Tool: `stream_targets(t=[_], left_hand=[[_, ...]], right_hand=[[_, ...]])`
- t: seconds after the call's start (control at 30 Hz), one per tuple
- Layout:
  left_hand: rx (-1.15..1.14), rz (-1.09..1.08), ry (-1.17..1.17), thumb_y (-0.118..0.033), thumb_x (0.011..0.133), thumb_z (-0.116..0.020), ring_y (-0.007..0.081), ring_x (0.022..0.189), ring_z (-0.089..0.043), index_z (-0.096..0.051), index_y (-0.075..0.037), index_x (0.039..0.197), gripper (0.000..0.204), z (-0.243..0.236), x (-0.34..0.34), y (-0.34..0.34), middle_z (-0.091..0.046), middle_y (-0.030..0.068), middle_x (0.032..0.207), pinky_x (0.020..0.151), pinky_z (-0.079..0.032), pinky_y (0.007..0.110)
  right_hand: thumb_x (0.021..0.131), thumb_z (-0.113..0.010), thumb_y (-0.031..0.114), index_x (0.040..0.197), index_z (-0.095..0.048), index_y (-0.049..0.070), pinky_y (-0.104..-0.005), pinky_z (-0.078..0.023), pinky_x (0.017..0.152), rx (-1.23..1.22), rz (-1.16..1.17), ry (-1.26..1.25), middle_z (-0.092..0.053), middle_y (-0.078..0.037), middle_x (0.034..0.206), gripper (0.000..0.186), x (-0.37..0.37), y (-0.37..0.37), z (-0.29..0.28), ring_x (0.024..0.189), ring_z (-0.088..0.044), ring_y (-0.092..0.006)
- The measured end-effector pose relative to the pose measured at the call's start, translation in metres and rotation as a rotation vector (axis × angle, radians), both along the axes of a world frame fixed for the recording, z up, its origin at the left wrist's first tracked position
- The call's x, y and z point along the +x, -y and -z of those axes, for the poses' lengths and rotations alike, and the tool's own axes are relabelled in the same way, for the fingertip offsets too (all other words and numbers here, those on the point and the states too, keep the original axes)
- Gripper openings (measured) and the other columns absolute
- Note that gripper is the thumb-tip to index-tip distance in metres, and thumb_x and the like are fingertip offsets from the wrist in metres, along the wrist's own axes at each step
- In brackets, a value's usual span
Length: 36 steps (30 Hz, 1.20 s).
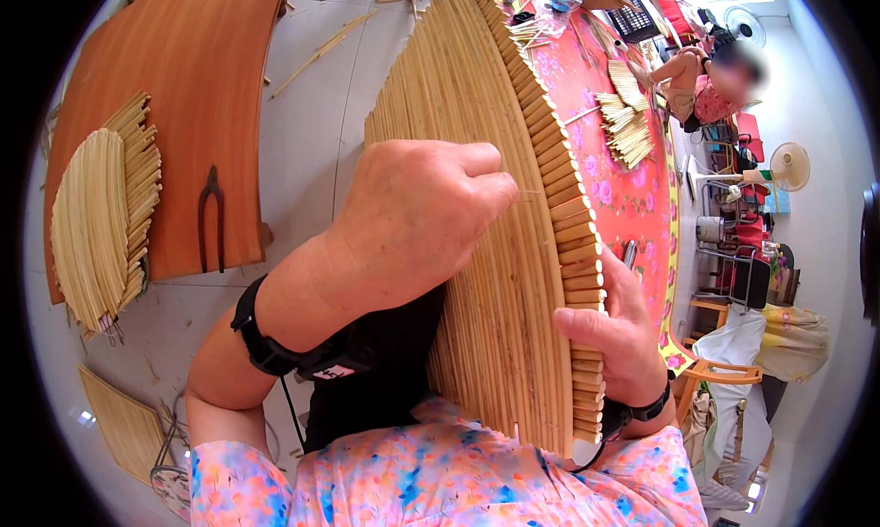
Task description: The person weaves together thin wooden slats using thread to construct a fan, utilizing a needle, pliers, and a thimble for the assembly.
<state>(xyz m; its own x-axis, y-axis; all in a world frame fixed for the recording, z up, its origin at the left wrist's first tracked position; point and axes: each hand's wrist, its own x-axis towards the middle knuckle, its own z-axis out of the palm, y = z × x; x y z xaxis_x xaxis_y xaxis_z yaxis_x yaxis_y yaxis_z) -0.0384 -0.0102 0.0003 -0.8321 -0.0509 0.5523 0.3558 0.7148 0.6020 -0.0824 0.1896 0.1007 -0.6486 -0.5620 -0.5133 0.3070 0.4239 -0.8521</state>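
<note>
A long curved panel of slender tan sticks (pixel 486 316) stands across my lap, with a band of short round sticks along its right edge. My left hand (pixel 431 206) is closed over the panel's face, pinching what looks like a fine pale strand that reaches toward that band. My right hand (pixel 619 321) grips the right edge lower down, thumb on the short sticks and fingers partly hidden behind them.
An orange wooden board (pixel 183 50) at left bears stick bundles (pixel 92 215) and dark tongs (pixel 211 215). A pink floral-covered table (pixel 605 188) holds more bundles (pixel 623 128). At right are a seated person (pixel 710 96), a fan (pixel 788 165) and chairs (pixel 724 371).
</note>
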Motion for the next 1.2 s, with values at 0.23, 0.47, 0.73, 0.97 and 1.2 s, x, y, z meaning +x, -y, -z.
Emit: stream_targets(t=[0.23, 0.47, 0.73, 0.97, 1.2], left_hand=[[0.070, 0.044, -0.012, -0.001, 0.078, -0.067, 0.0291, 0.060, -0.056, -0.065, -0.004, 0.084, 0.007, 0.000, -0.002, -0.005, -0.053, 0.0091, 0.069, 0.051, -0.042, 0.038], [0.137, 0.089, 0.067, 0.002, 0.079, -0.069, 0.0220, 0.054, -0.049, -0.069, -0.003, 0.089, 0.011, -0.009, 0.002, 0.007, -0.049, 0.0078, 0.065, 0.049, -0.038, 0.031], [0.128, 0.051, 0.234, 0.008, 0.079, -0.068, 0.0125, 0.054, -0.044, -0.069, -0.001, 0.092, 0.016, -0.015, 0.021, 0.029, -0.045, 0.0036, 0.064, 0.048, -0.034, 0.026], [0.186, 0.029, 0.341, 0.014, 0.078, -0.063, 0.0105, 0.061, -0.045, -0.066, 0.004, 0.092, 0.017, -0.008, 0.026, 0.038, -0.050, 0.0030, 0.071, 0.053, -0.034, 0.024], [0.155, 0.051, 0.351, 0.013, 0.079, -0.062, 0.0103, 0.058, -0.047, -0.066, 0.004, 0.091, 0.016, -0.015, 0.013, 0.026, -0.052, 0.0037, 0.071, 0.050, -0.035, 0.024]], right_hand=[[0.078, -0.069, 0.004, 0.141, -0.035, -0.004, -0.0318, -0.039, 0.102, -0.024, -0.149, -0.065, -0.046, -0.010, 0.132, 0.072, -0.006, -0.004, 0.007, 0.123, -0.045, -0.0164], [0.084, -0.069, 0.019, 0.142, -0.035, -0.005, -0.0311, -0.043, 0.098, -0.283, -0.231, -0.260, -0.040, -0.017, 0.135, 0.071, -0.009, -0.012, 0.043, 0.124, -0.044, -0.0216], [0.081, -0.069, 0.048, 0.129, -0.042, -0.017, -0.0441, -0.038, 0.104, -0.350, -0.177, -0.646, -0.042, -0.033, 0.129, 0.085, 0.013, 0.013, 0.077, 0.121, -0.046, -0.0440], [0.074, -0.074, 0.051, 0.135, -0.036, -0.014, -0.0462, -0.037, 0.102, -0.437, -0.133, -0.669, -0.038, -0.030, 0.133, 0.097, 0.020, 0.013, 0.088, 0.119, -0.044, -0.0430], [0.070, -0.077, 0.050, 0.135, -0.037, -0.012, -0.0453, -0.039, 0.100, -0.465, -0.118, -0.615, -0.038, -0.029, 0.131, 0.099, 0.009, 0.004, 0.089, 0.116, -0.045, -0.0425]])
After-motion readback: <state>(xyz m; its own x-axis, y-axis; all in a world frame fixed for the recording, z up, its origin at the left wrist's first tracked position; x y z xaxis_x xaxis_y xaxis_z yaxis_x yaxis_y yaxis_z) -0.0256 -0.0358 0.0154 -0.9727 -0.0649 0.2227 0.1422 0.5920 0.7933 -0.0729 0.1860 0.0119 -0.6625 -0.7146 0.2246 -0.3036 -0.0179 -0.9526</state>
